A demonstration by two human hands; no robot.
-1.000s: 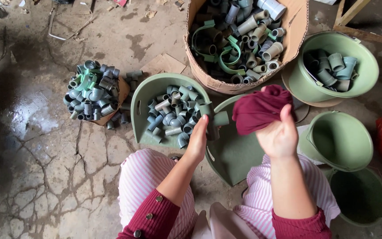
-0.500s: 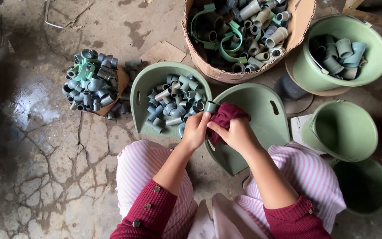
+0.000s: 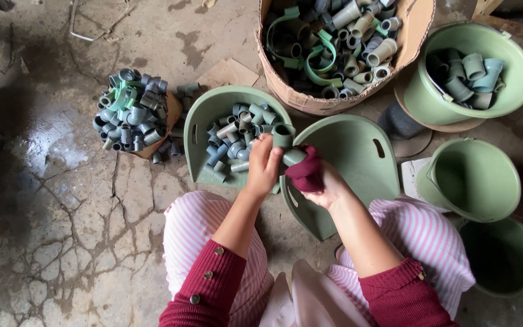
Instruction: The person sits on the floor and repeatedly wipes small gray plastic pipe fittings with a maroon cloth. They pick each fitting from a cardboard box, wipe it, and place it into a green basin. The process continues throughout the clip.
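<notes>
My left hand (image 3: 263, 165) grips a grey-green plastic pipe tee fitting (image 3: 286, 144) over the edge of two green scoop trays. Bunched against the fitting's lower end is a dark red cloth (image 3: 305, 172), held in my right hand (image 3: 328, 189). The left tray (image 3: 204, 118) holds several grey pipe fittings (image 3: 232, 144). The right tray (image 3: 346, 151) lies bare under my right hand.
A cardboard box (image 3: 416, 30) of fittings and green clamps stands at the top. A pile of fittings (image 3: 131, 112) lies on cardboard at the left. Green buckets stand right: one with fittings (image 3: 516, 91), two without (image 3: 470, 178) (image 3: 500, 254). The concrete floor is cracked and wet.
My right hand came down from a raised position with the cloth and pressed it against the fitting. The left hand turned the fitting slightly upward.
</notes>
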